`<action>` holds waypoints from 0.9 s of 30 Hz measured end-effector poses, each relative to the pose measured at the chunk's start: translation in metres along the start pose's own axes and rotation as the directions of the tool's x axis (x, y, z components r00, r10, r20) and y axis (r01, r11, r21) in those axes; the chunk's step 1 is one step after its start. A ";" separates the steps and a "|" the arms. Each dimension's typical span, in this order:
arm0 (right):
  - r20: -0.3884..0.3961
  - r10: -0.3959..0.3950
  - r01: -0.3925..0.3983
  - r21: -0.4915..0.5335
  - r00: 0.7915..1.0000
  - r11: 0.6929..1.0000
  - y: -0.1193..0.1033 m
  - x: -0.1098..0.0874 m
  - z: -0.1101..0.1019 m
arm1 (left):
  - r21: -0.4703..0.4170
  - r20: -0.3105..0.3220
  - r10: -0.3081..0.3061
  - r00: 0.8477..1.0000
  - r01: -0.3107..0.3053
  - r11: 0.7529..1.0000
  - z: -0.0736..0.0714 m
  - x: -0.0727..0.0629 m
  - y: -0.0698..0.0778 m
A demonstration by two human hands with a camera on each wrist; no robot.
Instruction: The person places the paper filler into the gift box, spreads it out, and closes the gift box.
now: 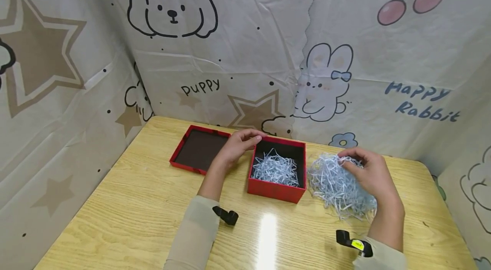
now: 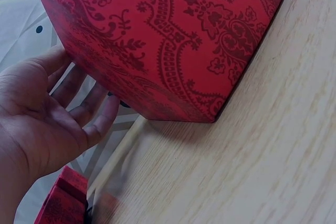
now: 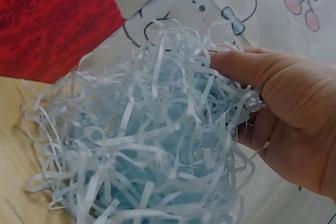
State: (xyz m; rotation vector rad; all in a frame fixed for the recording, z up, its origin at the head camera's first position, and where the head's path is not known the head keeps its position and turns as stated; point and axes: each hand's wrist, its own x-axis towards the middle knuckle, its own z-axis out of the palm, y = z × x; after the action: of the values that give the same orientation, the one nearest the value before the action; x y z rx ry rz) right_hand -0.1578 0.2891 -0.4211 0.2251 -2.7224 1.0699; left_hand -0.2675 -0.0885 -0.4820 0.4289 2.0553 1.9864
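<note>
A red box (image 1: pixel 278 193) with a dark inside and a darker floral pattern on its walls stands upright without its lid. White shredded paper (image 1: pixel 275 168) lies inside it. My left hand (image 1: pixel 238 147) holds the box's back left corner, the thumb at the rim; in the left wrist view its bent fingers (image 2: pixel 94 103) reach behind the patterned wall. To the right of the box sits a loose heap of pale shredded paper (image 1: pixel 337 187). My right hand (image 1: pixel 370 172) pinches strands at the heap's upper right, some showing between thumb and fingers (image 3: pixel 252 129) in the right wrist view.
Left of the box the red lid (image 1: pixel 199 150) lies with its dark inside up, partly behind the left forearm. The light wood table (image 1: pixel 134 214) meets a printed cloth (image 1: pixel 245 48) hanging at the back and sides. Black wrist camera mounts (image 1: pixel 230 217) sit at both sleeves.
</note>
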 end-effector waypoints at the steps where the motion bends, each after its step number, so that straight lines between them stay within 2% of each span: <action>1: -0.013 -0.005 0.005 0.004 1.000 1.000 -0.002 0.000 -0.001 | -0.004 0.000 -0.002 1.000 0.002 1.000 0.000 0.000 0.000; 6: -0.104 -0.007 0.008 0.011 0.995 1.000 -0.011 0.000 -0.005 | -0.012 -0.002 -0.012 1.000 0.012 1.000 -0.001 0.000 -0.001; 10: -0.220 0.021 -0.009 0.055 0.975 0.998 -0.015 0.001 -0.006 | -0.002 -0.004 -0.011 1.000 0.011 1.000 -0.001 0.000 -0.001; 17: -0.397 0.128 -0.060 0.179 0.909 0.982 -0.023 0.004 -0.010 | -0.003 -0.003 -0.014 1.000 0.014 1.000 0.000 0.001 0.000; 23: -0.520 0.125 -0.021 0.200 0.845 0.979 -0.031 0.006 -0.018 | -0.006 0.005 -0.009 1.000 0.009 1.000 0.002 0.001 0.001; 27: -0.547 0.121 -0.007 0.207 0.828 0.978 -0.033 0.009 -0.020 | -0.004 -0.011 -0.009 1.000 0.009 1.000 0.001 0.002 0.000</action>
State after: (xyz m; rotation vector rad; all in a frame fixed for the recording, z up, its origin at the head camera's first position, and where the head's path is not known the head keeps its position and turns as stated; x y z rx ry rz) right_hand -0.1569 0.2781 -0.3826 -0.1397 -2.1116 1.1967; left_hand -0.2685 -0.0868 -0.4819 0.4080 2.0557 1.9914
